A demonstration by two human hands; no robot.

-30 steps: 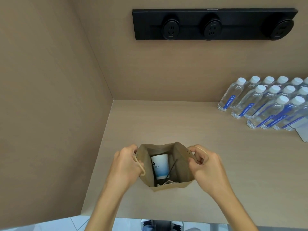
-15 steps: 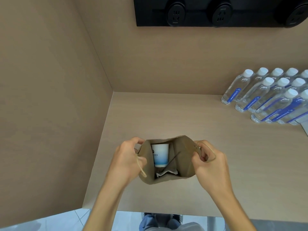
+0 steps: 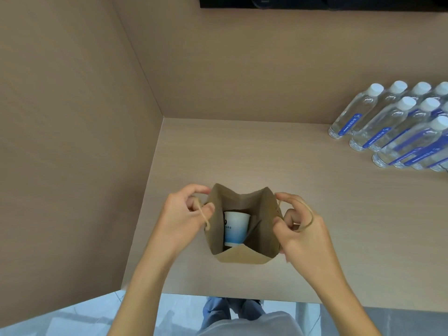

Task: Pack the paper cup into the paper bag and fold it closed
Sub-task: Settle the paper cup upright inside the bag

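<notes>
A brown paper bag [image 3: 265, 235] stands near the table's front edge with its mouth open towards me. Inside it a white paper cup [image 3: 235, 228] with a blue band is upright; its base is hidden by the bag's near flap. My left hand [image 3: 185, 215] pinches the bag's left rim, with the twine handle looped over its fingers. My right hand [image 3: 301, 229] grips the right rim, and the other twine handle curls across its knuckles. The far wall of the bag is creased inward.
Several clear water bottles [image 3: 392, 129] with white caps and blue labels stand at the back right. Beige walls close off the table [image 3: 266, 151] on the left and behind. A black socket strip [image 3: 315, 2] runs along the top of the back wall.
The view has tilted down, so bag and hands sit higher and nearer. The bag's far wall is pushed in more and the near flap has risen, narrowing the mouth.
</notes>
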